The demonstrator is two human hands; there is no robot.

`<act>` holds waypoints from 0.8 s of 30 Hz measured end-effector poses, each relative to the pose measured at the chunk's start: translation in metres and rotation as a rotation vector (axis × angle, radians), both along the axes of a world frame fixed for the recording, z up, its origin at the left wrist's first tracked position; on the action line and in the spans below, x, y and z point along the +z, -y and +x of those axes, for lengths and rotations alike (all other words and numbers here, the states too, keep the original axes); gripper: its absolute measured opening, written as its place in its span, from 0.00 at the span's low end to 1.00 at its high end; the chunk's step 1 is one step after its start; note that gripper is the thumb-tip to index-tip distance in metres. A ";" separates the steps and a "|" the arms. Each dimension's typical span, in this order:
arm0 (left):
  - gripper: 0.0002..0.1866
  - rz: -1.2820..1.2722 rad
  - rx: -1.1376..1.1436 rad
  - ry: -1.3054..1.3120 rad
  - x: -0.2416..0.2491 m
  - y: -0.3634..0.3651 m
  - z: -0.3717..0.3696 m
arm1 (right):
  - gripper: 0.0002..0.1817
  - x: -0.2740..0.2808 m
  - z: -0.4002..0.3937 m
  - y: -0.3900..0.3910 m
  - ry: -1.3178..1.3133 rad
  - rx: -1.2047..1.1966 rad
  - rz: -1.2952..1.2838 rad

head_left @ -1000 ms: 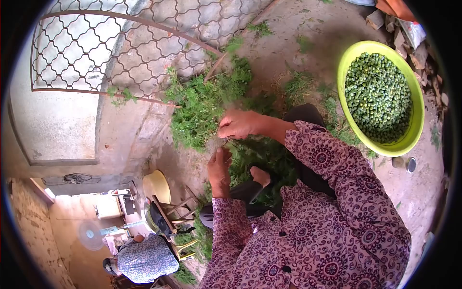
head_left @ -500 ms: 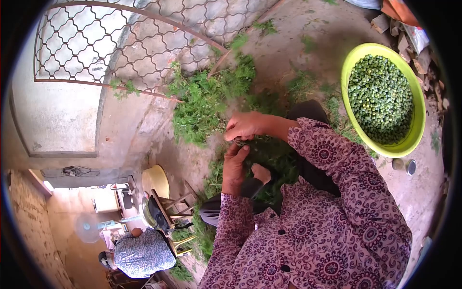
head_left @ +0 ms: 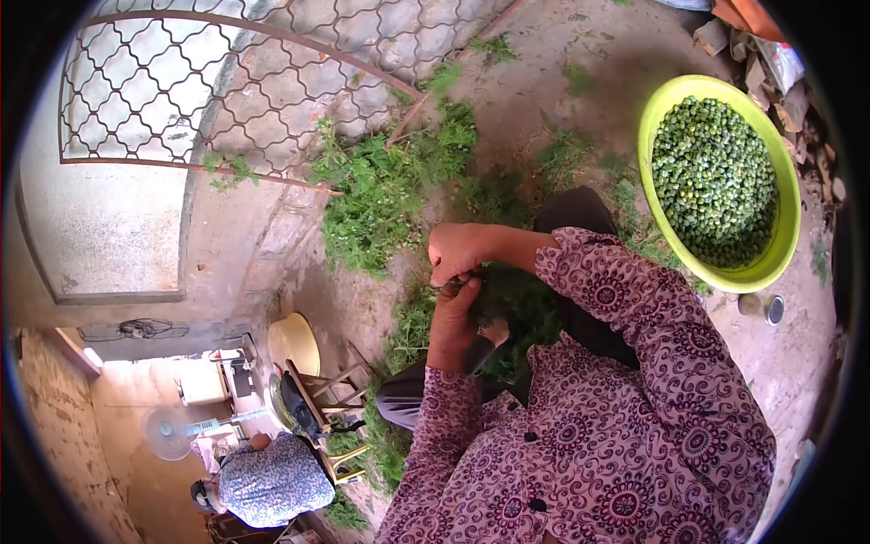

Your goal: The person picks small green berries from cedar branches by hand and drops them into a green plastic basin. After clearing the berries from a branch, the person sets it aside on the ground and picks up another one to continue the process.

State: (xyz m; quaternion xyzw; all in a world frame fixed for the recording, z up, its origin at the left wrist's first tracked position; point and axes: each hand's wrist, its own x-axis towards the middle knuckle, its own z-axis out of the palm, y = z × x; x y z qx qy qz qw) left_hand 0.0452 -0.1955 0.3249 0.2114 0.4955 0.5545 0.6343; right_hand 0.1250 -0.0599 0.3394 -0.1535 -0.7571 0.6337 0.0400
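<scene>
My right hand point(head_left: 456, 248) comes in from the right, its fingers closed and bent downward. Below it my left hand point(head_left: 450, 319) reaches up, thumb and fingers pinched together. The fingertips of both meet around something small and dark point(head_left: 456, 282), too covered to name. Under and beside the hands lie feathery green plants point(head_left: 518, 304) close to my lap, partly blurred. A bare foot point(head_left: 495, 333) shows just past my left wrist. To the right stands a yellow-green tub point(head_left: 786, 245) holding a heap of small round green pods or berries point(head_left: 711, 172).
A pile of leafy green plants point(head_left: 372, 208) lies by the wall, beneath a metal lattice gate point(head_left: 163, 82). Farther off are a yellow basin point(head_left: 294, 344), a wooden chair point(head_left: 317, 399), a fan point(head_left: 172, 432) and a seated person point(head_left: 276, 480). Firewood point(head_left: 788, 109) borders the tub.
Both hands have shifted slightly down and right, and the fingertips are now closer together. My left hand has tilted toward the right hand. The view has moved a little.
</scene>
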 end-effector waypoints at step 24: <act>0.15 -0.106 0.430 -0.065 -0.009 0.005 -0.050 | 0.10 0.003 0.015 -0.009 -0.238 0.085 -0.309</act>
